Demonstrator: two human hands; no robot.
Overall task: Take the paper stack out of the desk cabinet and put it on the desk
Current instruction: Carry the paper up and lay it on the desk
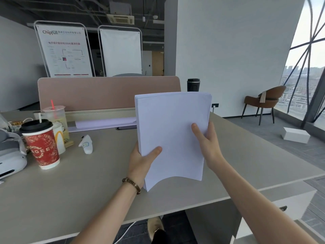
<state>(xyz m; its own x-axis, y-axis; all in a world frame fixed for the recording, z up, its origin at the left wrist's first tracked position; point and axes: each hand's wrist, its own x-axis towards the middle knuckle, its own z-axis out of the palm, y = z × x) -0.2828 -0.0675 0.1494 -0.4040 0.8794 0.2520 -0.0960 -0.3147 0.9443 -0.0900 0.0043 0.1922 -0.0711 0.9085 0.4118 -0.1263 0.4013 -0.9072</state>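
A: The counter (88, 182)?
B: Smooth, matte grey-beige, cut off at the left and near edges.
A: The stack (172, 138)?
B: Plain white sheets, held up above the counter, near edge bowed upward.
A: The hands?
B: Left hand (142, 161) grips its left edge, right hand (207, 143) its right, thumbs on top. Fingers underneath are hidden.
A: The cup (42, 145)?
B: Red paper, black lid, far left.

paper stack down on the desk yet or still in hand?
In hand. The paper stack is raised above the desk, gripped by the left hand and right hand, near edge bowed.
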